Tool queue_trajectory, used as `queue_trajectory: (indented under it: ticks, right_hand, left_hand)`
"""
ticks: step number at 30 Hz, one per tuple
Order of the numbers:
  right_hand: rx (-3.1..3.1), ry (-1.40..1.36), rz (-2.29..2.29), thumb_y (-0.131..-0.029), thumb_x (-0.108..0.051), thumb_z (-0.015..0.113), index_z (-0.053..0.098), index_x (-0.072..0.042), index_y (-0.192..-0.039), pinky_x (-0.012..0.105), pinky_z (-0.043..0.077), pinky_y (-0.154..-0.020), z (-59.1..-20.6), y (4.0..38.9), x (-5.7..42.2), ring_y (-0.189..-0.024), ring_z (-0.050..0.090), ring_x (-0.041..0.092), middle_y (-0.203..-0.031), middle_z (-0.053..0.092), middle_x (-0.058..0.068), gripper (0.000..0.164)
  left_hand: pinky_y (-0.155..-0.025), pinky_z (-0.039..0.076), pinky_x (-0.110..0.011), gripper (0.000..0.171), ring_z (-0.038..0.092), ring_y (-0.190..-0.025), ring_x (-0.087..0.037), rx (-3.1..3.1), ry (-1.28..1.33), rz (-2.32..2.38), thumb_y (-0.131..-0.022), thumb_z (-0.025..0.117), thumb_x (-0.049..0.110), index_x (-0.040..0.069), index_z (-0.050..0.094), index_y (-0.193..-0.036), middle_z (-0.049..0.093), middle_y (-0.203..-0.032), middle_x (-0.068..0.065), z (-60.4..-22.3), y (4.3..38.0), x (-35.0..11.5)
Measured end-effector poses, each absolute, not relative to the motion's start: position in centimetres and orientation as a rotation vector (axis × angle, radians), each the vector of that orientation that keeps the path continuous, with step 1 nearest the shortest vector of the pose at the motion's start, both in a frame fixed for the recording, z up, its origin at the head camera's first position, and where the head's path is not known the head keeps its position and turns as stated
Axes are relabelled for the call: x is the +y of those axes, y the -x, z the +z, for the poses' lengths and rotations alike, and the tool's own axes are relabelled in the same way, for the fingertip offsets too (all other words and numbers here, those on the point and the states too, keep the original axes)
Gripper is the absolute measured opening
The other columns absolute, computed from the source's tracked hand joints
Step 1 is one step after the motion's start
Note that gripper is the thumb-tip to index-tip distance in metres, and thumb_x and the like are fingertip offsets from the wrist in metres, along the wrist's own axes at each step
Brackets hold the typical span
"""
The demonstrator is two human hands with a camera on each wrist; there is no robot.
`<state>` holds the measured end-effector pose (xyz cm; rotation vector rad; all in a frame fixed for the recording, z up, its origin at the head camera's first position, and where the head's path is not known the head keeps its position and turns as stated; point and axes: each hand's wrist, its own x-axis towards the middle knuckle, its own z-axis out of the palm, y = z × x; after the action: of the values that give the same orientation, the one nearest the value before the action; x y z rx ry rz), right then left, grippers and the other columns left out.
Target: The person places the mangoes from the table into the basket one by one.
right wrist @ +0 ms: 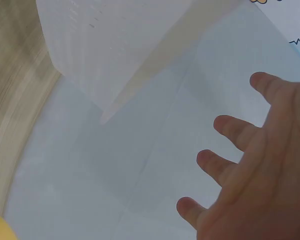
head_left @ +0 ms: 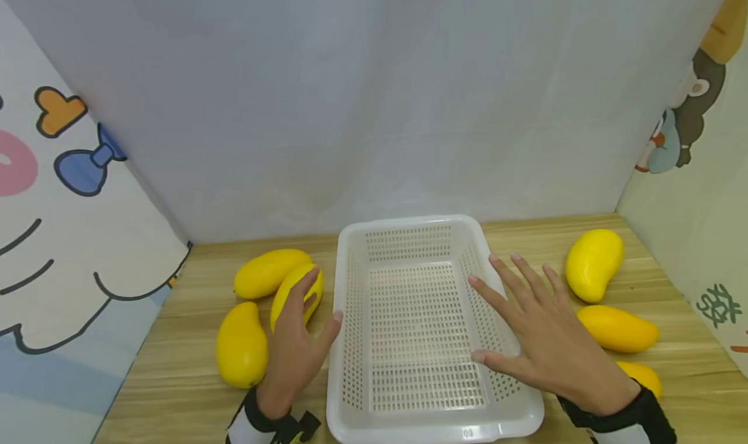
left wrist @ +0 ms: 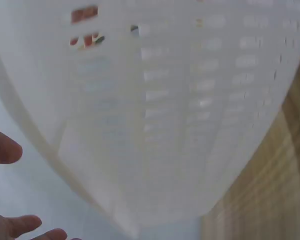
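A white perforated plastic basket (head_left: 403,226) stands on the wooden table between my two hands, with nothing inside it. My left hand (head_left: 298,346) hovers at the basket's left side, fingers spread and holding nothing; its thumb is right by the rim. It partly covers one yellow mango (head_left: 315,295). Over the basket's right rim is my right hand (head_left: 537,330), its fingers fanned out and gripping nothing. In the right wrist view, the fingers (right wrist: 225,132) stay apart from the basket wall (right wrist: 110,45). The left wrist view looks closely at the basket's slotted side (left wrist: 175,100).
Two other mangoes, one behind (head_left: 271,273) and one in front (head_left: 241,345), lie left of the basket. On the right are three more mangoes: a far one (head_left: 593,262), a middle one (head_left: 622,328) and a partly hidden one (head_left: 643,376). A pale backdrop (head_left: 380,106) rises behind.
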<state>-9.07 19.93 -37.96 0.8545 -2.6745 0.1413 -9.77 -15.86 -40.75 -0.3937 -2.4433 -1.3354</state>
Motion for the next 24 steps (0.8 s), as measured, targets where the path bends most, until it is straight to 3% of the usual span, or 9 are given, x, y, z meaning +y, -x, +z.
queue_trajectory:
  ticks: [3,8,10,14,19,24]
  right_hand:
    - [-2.671,-0.852,0.153,-0.078,-0.073,0.046,0.017,-0.029,-0.149,0.059,0.001,-0.105,-38.0,9.0,20.1,-0.138,0.005,0.034,-0.155,0.009,0.01,0.089]
    - [-2.649,-0.855,0.17,-0.077,-0.072,0.049,0.019,-0.028,-0.149,0.059,0.001,-0.105,-37.7,9.1,20.3,-0.138,0.007,0.035,-0.155,0.009,0.01,0.089]
    - [-2.641,-0.858,0.173,-0.077,-0.071,0.05,0.019,-0.028,-0.149,0.059,0.001,-0.105,-37.5,9.2,20.3,-0.138,0.007,0.036,-0.155,0.009,0.01,0.089]
    - [-2.644,-0.854,0.164,-0.077,-0.071,0.05,0.018,-0.028,-0.149,0.059,0.001,-0.105,-37.2,9.3,20.3,-0.138,0.007,0.036,-0.155,0.007,0.009,0.09]
    - [-2.648,-0.844,0.149,-0.077,-0.071,0.05,0.018,-0.027,-0.149,0.059,0.003,-0.105,-37.2,9.3,20.5,-0.138,0.007,0.036,-0.155,0.01,0.01,0.09]
    - [-2.678,-0.833,0.161,-0.078,-0.07,0.05,0.018,-0.028,-0.149,0.058,0.001,-0.106,-37.3,9.2,20.6,-0.138,0.006,0.035,-0.155,0.01,0.01,0.089]
  left_hand:
    - [-0.102,0.03,-0.041,0.074,0.025,-0.134,-0.021,-2.45,0.293,-1.647,-0.087,0.062,0.019,0.012,0.019,-0.146,0.024,-0.149,-0.007,-41.1,10.0,-15.2]
    - [-0.106,0.022,-0.043,0.081,0.017,-0.137,-0.022,-2.422,0.146,-2.001,-0.089,0.06,0.018,0.017,0.005,-0.149,0.012,-0.153,-0.006,-42.3,10.5,-14.2]
    - [-0.105,0.023,-0.045,0.079,0.018,-0.137,-0.021,-2.305,0.168,-2.227,-0.09,0.057,0.016,0.021,0.004,-0.149,0.011,-0.154,-0.002,-43.1,10.8,-14.1]
    - [-0.099,0.029,-0.056,0.073,0.023,-0.134,-0.032,-2.001,0.285,-2.666,-0.093,0.047,0.004,0.026,0.006,-0.149,0.017,-0.152,-0.002,-43.5,10.9,-13.9]
    - [-0.1,0.022,-0.061,0.085,0.019,-0.134,-0.037,-1.837,0.365,-2.862,-0.083,0.038,-0.014,0.03,0.007,-0.149,0.015,-0.153,-0.005,-44.1,11.0,-13.8]
    - [-0.101,0.021,-0.06,0.089,0.019,-0.132,-0.039,-1.839,0.318,-2.909,-0.075,0.034,-0.018,0.027,0.011,-0.148,0.016,-0.152,-0.008,-44.5,10.8,-13.8]
